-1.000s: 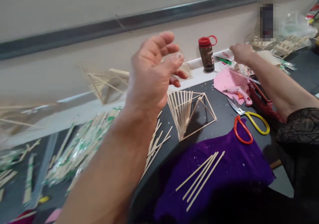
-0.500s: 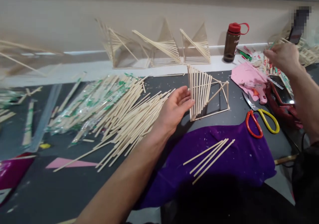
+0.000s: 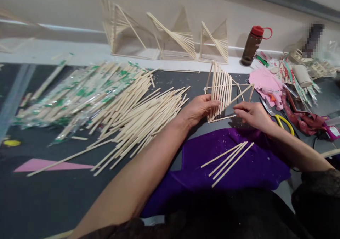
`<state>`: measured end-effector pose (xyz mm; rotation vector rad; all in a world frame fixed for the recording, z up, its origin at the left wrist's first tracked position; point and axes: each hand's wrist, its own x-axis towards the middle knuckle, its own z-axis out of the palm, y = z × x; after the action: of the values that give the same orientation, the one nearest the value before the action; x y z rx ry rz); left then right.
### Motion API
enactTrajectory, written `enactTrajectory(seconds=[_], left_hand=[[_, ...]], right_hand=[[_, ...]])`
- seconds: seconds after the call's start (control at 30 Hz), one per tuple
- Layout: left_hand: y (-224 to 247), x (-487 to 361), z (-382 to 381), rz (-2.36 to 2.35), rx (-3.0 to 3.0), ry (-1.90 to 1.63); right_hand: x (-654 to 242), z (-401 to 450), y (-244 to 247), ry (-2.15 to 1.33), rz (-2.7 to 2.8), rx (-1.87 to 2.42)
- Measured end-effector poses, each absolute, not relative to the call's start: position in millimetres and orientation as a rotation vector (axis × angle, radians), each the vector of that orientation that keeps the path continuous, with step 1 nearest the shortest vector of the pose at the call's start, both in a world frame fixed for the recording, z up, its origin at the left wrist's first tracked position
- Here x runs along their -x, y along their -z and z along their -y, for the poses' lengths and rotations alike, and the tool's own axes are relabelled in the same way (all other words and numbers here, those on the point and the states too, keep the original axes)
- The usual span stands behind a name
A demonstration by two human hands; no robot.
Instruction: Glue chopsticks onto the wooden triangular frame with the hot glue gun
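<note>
A small frame of thin wooden sticks (image 3: 222, 86) stands on the dark tabletop, with a fan of slanting sticks across one side. My left hand (image 3: 202, 108) grips its lower left part, thumb in front and fingertips hidden behind the sticks. At the lower right, my right hand (image 3: 249, 114) has its fingers bent in and pressed together around the bottom bar. Several loose sticks (image 3: 231, 161) lie on a purple cloth (image 3: 196, 182) below the hands. Scissors with one yellow handle (image 3: 285, 123) are partly covered by my right hand.
Loose sticks (image 3: 148, 125) and plastic-wrapped sticks (image 3: 79, 90) spread leftward. Finished-looking stick models (image 3: 172, 37) line the wall beside a red-capped bottle (image 3: 252, 45). A pink glue gun (image 3: 277, 98) lies on pink paper (image 3: 261, 76); a red strap (image 3: 305, 122) is to its right.
My right hand has come down from the far right to the stick frame's lower right. My left hand has closed onto the frame's left side. The view has shifted and tilted.
</note>
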<state>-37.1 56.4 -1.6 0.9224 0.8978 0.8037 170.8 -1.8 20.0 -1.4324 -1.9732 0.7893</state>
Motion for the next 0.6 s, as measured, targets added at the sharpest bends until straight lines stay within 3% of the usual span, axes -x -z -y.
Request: enactTrajectory(seconds=[0.17,0.37,0.6], left_hand=[[4,33,-61,-0.803,-0.895,-0.756],[12,34,-65,-0.774,-0.894,-0.745],[10,33,-62,-0.797,-0.876,-0.774]], right_hand=[[-156,-13,-11,-1.184,1.675,1.460],[-153,-13,-7,-1.156,1.622,1.383],[-157,-10,-9,-1.197,1.659,1.656]])
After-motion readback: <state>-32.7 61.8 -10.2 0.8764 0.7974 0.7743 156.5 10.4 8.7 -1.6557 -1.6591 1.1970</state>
